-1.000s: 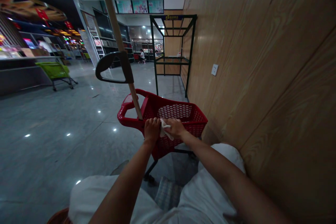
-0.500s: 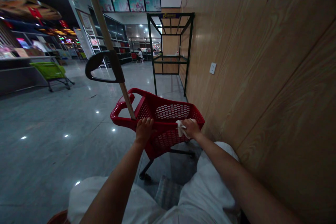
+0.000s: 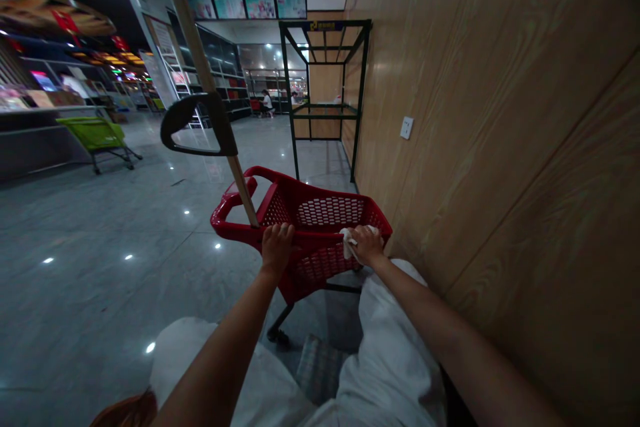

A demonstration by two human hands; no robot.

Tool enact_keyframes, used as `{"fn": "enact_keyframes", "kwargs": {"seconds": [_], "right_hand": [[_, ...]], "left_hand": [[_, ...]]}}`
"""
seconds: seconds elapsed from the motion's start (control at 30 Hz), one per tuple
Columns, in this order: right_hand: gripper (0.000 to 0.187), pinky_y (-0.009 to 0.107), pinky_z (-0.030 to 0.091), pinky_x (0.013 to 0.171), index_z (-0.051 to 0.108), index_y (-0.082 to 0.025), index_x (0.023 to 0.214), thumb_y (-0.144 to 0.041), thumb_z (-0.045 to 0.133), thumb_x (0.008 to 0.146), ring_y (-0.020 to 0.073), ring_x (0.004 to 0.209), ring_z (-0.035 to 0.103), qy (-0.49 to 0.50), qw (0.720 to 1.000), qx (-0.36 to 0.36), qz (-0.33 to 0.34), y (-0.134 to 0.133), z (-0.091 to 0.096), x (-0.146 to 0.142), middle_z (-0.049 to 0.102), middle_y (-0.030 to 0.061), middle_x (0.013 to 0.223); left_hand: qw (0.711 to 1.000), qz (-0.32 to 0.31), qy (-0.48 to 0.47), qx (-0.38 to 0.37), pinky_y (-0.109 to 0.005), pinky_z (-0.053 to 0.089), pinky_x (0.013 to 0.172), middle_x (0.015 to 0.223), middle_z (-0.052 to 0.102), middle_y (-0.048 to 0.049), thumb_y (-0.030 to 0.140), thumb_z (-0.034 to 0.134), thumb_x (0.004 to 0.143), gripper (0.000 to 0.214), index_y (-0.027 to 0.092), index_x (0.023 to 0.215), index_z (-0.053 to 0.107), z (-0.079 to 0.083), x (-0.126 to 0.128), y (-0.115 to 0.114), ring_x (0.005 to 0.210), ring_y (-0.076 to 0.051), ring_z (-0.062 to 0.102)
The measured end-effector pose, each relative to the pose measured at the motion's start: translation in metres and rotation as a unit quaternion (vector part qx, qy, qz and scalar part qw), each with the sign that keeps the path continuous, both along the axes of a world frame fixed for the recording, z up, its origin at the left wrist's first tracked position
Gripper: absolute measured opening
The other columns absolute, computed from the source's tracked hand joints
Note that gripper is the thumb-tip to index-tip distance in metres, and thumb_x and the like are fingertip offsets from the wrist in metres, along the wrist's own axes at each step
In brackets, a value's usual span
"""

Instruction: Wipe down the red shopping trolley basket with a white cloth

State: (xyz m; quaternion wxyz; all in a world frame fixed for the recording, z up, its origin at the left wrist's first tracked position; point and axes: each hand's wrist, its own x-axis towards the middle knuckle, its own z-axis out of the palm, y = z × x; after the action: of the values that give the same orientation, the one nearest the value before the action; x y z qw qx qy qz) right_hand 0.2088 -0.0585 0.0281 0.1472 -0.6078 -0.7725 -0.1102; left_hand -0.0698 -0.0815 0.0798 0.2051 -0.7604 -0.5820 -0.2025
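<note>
In front of my knees stands a red shopping cart (image 3: 320,250) with perforated sides. My left hand (image 3: 277,247) is closed over the cart's near rim, close to where a long wooden pole (image 3: 193,33) rises out of it. A dark looped handle (image 3: 197,125) sits partway along that pole. Farther right, my right hand (image 3: 367,243) presses a white cloth (image 3: 349,241) against the same rim by the front corner; its fingers are curled over cloth and rim.
A wood-panelled wall (image 3: 475,113) runs close along the right, with a power socket (image 3: 407,127). A dark metal rack (image 3: 325,113) stands beyond the cart. A green shopping cart (image 3: 95,135) is at left by a counter. Checked cloth (image 3: 320,367) lies below my legs.
My right hand and the white cloth have slid slightly right along the rim. Both knees have shifted inward. My left hand stays on the rim.
</note>
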Motion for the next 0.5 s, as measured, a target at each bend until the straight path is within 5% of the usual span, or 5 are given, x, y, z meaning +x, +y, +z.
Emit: {"fn": "enact_keyframes", "kwargs": {"seconds": [0.3,0.5], "right_hand": [[0.039,0.036,0.028,0.086,0.05,-0.028,0.13,-0.043,0.042,0.094,0.0226,0.102,0.05,0.062,0.994,-0.019,0.083,0.014,0.035,-0.112,0.061,0.007,0.114],[0.036,0.03,0.032,0.079,0.055,-0.027,0.124,-0.042,0.046,0.092,0.02,0.096,0.053,0.016,0.987,-0.048,0.152,0.045,0.033,-0.086,0.064,0.0051,0.104]], "left_hand": [[0.998,0.029,0.051,-0.005,-0.044,0.038,0.089,0.102,0.063,-0.0109,0.031,0.063,0.078,0.024,0.02,0.099,0.06,0.017,-0.003,0.02,0.097,-0.03,0.053],[0.995,0.025,0.091,-0.029,-0.045,0.039,0.085,0.097,0.064,-0.0123,0.031,0.065,0.075,0.02,0.019,0.091,0.061,0.023,-0.027,0.046,0.093,-0.031,0.054]]}}
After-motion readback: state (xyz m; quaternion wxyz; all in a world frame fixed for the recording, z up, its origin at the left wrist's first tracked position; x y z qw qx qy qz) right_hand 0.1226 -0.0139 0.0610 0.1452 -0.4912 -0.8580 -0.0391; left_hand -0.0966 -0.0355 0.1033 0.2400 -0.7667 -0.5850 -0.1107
